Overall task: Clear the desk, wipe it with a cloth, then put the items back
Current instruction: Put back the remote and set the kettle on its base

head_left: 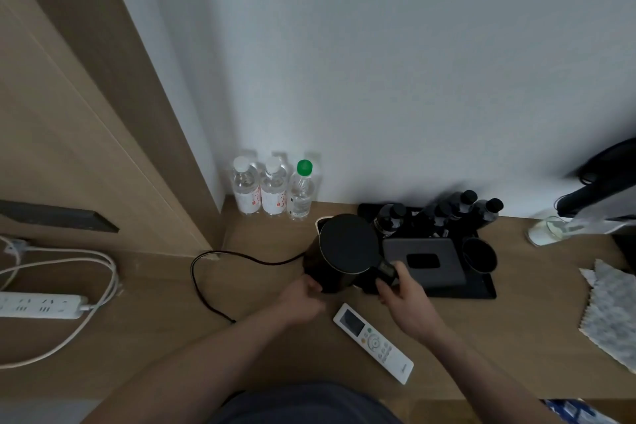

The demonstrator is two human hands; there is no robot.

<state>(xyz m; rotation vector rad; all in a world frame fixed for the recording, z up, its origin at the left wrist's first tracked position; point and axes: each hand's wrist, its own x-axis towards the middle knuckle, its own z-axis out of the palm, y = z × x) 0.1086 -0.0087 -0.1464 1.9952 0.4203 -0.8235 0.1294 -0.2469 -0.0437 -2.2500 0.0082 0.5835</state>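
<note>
Right hand had its grip curled round the kettle handle, probably to lift it off the counter. Left hand steadied its 7 o'clock side, grip curled against it, probably so it wouldn't tip.

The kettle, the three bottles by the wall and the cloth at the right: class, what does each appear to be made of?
Kettle: dark, smooth matte shell, plastic or coated metal; the look cannot settle which.
Bottles: clear plastic, likely; see-through walls, printed labels, screw caps.
Cloth: soft woven or microfibre fabric, probably; grey-white mottled, limp, with a zigzag edge.
</note>
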